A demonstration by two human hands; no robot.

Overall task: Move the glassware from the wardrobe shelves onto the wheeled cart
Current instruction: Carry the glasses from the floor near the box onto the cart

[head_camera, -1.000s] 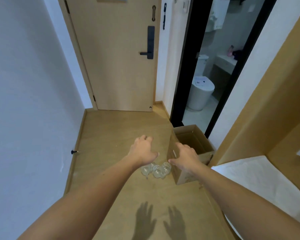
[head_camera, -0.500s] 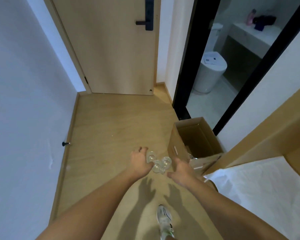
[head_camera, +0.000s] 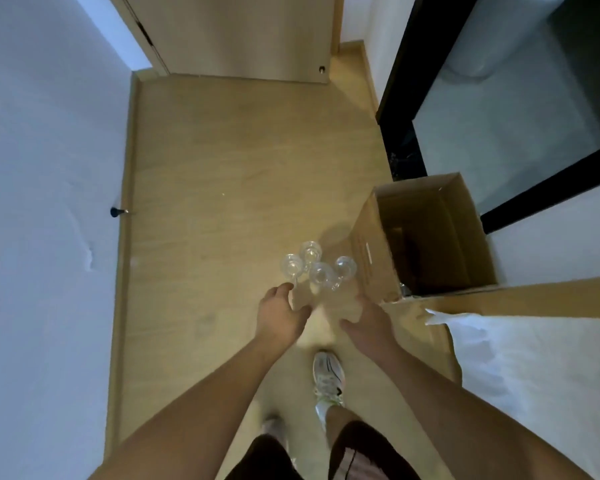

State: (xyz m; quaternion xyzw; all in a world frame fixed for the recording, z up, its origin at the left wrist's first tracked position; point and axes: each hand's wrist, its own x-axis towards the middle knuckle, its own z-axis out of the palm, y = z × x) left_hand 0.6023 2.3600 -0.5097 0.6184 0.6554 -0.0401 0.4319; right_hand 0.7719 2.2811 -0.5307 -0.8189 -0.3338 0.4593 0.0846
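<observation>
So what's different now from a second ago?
The view tipped down from the door to the floor. Both hands dropped closer to the glasses: the left hand now touches one stem, the right hand is just short of them. The glasses and the cardboard box stayed put.

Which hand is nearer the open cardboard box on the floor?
Right. The right hand is just off the cardboard box's near corner; the left hand sits farther away, on the far side of the glasses.
</observation>
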